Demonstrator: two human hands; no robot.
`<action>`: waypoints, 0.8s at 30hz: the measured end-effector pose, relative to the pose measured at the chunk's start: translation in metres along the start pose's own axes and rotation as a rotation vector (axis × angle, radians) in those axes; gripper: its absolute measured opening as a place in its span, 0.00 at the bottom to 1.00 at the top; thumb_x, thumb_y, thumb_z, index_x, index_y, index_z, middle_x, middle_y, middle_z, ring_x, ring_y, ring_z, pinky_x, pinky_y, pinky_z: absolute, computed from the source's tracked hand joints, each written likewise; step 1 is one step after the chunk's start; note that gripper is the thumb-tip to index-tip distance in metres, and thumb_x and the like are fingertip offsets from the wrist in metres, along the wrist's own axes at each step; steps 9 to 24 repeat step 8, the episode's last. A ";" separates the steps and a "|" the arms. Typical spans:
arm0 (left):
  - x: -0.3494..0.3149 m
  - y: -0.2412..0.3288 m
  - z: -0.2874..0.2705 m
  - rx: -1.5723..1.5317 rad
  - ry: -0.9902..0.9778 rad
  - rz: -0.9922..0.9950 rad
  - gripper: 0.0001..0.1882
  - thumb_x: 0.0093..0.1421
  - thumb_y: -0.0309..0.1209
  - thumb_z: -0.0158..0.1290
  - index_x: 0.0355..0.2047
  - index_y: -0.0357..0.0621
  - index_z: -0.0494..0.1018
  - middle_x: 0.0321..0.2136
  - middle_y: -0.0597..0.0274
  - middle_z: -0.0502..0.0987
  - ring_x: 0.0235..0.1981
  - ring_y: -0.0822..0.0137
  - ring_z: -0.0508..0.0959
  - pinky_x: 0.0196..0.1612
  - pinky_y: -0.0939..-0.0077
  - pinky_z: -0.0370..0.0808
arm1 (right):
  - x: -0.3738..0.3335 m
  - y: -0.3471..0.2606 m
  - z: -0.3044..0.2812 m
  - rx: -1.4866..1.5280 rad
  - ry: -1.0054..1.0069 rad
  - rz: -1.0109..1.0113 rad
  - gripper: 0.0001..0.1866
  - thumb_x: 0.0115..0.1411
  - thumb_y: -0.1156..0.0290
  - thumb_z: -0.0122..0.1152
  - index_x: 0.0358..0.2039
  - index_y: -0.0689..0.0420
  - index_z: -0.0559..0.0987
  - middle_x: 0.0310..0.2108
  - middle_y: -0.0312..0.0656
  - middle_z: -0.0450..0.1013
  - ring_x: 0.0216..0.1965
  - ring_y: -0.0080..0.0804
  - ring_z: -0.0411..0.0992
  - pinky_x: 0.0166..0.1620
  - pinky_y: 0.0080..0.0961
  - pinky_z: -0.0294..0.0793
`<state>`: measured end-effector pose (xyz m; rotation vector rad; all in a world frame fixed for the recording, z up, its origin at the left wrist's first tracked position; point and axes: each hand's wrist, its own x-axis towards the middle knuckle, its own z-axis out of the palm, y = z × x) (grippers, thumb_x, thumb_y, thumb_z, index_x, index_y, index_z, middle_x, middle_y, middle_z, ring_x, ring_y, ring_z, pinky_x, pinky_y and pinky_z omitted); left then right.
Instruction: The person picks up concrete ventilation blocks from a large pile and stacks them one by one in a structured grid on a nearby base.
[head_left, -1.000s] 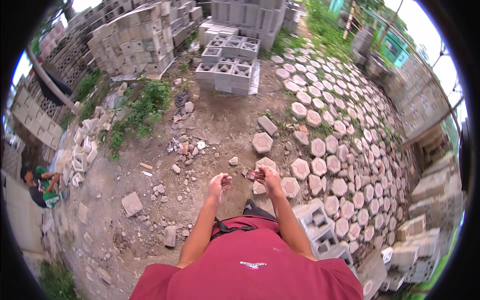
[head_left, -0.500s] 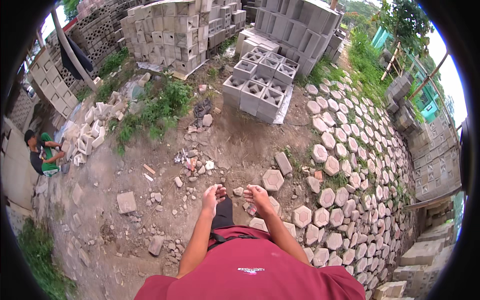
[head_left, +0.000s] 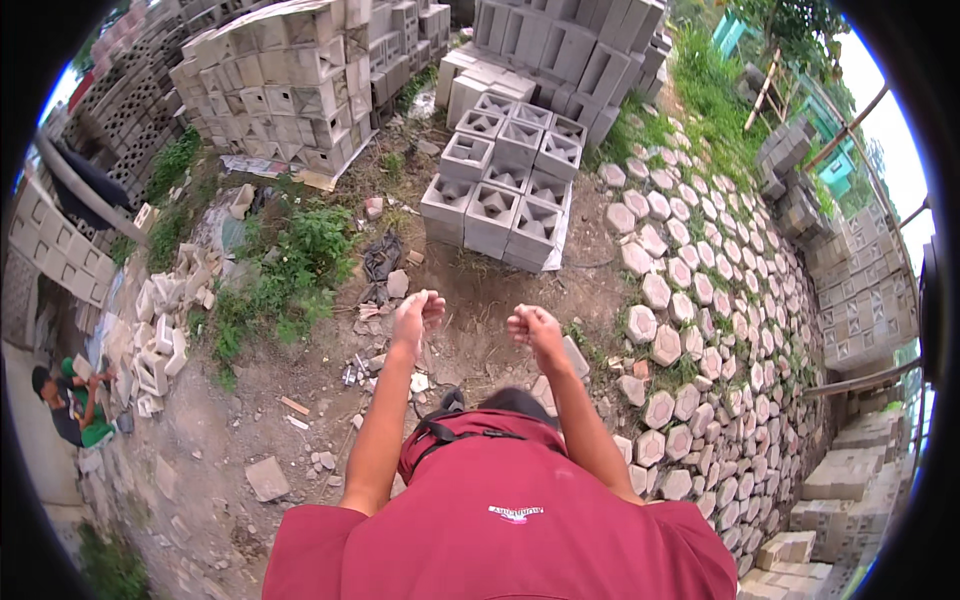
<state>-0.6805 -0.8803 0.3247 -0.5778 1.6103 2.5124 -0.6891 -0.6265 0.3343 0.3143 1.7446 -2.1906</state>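
Note:
Both my hands are stretched out in front of me, over bare dirt. My left hand is open, its fingers loosely bent with nothing in them. Level with it, my right hand has its fingers curled but not closed on anything. Nearest ahead of them is a small stack of grey hollow concrete blocks, with patterned openings on top. The stack rests on a pale sheet. Neither hand touches it.
Hexagonal paving stones cover the ground on the right. Rubble and a weedy bush lie to the left. Taller block stacks stand behind. A person crouches at far left beside broken blocks.
I have come closer to the small block stack. Both hands have risen forward and moved a little farther apart. The crouching person now appears lower and farther left.

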 end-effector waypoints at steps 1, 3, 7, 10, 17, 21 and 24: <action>0.019 0.011 -0.002 -0.004 -0.003 0.003 0.16 0.61 0.42 0.43 0.39 0.43 0.71 0.35 0.61 0.77 0.36 0.69 0.75 0.38 0.73 0.72 | 0.015 -0.009 0.006 0.017 0.023 0.039 0.12 0.60 0.60 0.52 0.36 0.56 0.74 0.29 0.37 0.74 0.29 0.25 0.73 0.34 0.22 0.72; 0.050 0.025 -0.002 -0.027 0.004 0.002 0.17 0.61 0.43 0.44 0.41 0.43 0.70 0.35 0.61 0.76 0.36 0.69 0.75 0.39 0.72 0.71 | 0.048 -0.018 0.007 0.082 0.076 0.102 0.12 0.60 0.60 0.52 0.35 0.55 0.74 0.29 0.37 0.75 0.28 0.24 0.73 0.33 0.20 0.72; 0.117 0.030 -0.012 -0.074 0.051 -0.101 0.18 0.61 0.44 0.44 0.41 0.43 0.70 0.35 0.61 0.76 0.36 0.68 0.75 0.40 0.71 0.71 | 0.128 -0.029 0.008 0.077 0.102 0.179 0.13 0.60 0.59 0.52 0.35 0.56 0.74 0.30 0.36 0.75 0.29 0.23 0.73 0.31 0.19 0.71; 0.134 0.030 -0.012 -0.065 0.060 -0.131 0.17 0.62 0.44 0.44 0.41 0.44 0.70 0.35 0.61 0.77 0.36 0.69 0.75 0.39 0.71 0.71 | 0.154 -0.032 0.007 0.063 0.104 0.189 0.13 0.61 0.60 0.52 0.37 0.56 0.74 0.30 0.37 0.75 0.30 0.25 0.74 0.31 0.19 0.72; 0.134 0.030 -0.012 -0.065 0.060 -0.131 0.17 0.62 0.44 0.44 0.41 0.44 0.70 0.35 0.61 0.77 0.36 0.69 0.75 0.39 0.71 0.71 | 0.154 -0.032 0.007 0.063 0.104 0.189 0.13 0.61 0.60 0.52 0.37 0.56 0.74 0.30 0.37 0.75 0.30 0.25 0.74 0.31 0.19 0.72; 0.134 0.030 -0.012 -0.065 0.060 -0.131 0.17 0.62 0.44 0.44 0.41 0.44 0.70 0.35 0.61 0.77 0.36 0.69 0.75 0.39 0.71 0.71 | 0.154 -0.032 0.007 0.063 0.104 0.189 0.13 0.61 0.60 0.52 0.37 0.56 0.74 0.30 0.37 0.75 0.30 0.25 0.74 0.31 0.19 0.72; 0.134 0.030 -0.012 -0.065 0.060 -0.131 0.17 0.62 0.44 0.44 0.41 0.44 0.70 0.35 0.61 0.77 0.36 0.69 0.75 0.39 0.71 0.71 | 0.154 -0.032 0.007 0.063 0.104 0.189 0.13 0.61 0.60 0.52 0.37 0.56 0.74 0.30 0.37 0.75 0.30 0.25 0.74 0.31 0.19 0.72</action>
